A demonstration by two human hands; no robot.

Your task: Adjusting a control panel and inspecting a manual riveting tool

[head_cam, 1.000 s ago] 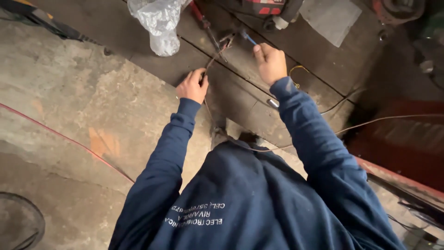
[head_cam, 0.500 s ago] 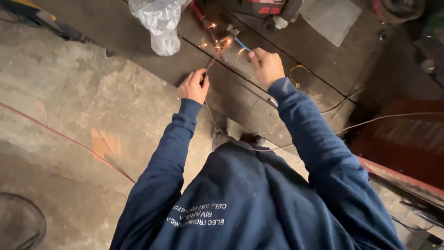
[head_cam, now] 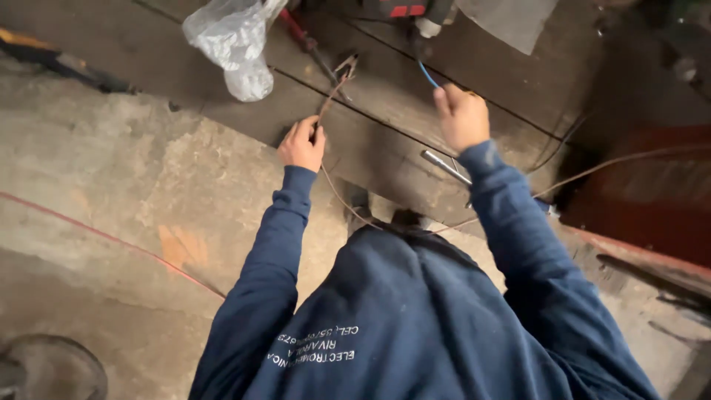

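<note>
— What do the two hands have hold of?

— The left hand point(head_cam: 301, 144) is curled shut around a thin brown wire point(head_cam: 331, 95), which runs up and away from it to a small metal clamp point(head_cam: 345, 70) lying on the dark wooden boards point(head_cam: 385, 141). The right hand point(head_cam: 463, 117) is closed too, fingers pinched on one blue wire point(head_cam: 427, 75) that leads up toward the top edge of the view.

— How many wires in all?

— Two in the hands, one each. One more pale wire point(head_cam: 615, 163) trails off to the right across the boards, and one thin red line point(head_cam: 111, 237) crosses the concrete floor point(head_cam: 111, 170) at the left.

— Anything else near the hands?

— One short metal rod point(head_cam: 444, 167) lies just below the right wrist. One crumpled clear plastic bag point(head_cam: 233, 41) sits up left of the clamp.

— Any labels?

— White lettering in three lines on the back of the dark blue sweatshirt point(head_cam: 415, 311), low and left of centre. One red and black device point(head_cam: 404, 9) shows at the top edge.
</note>
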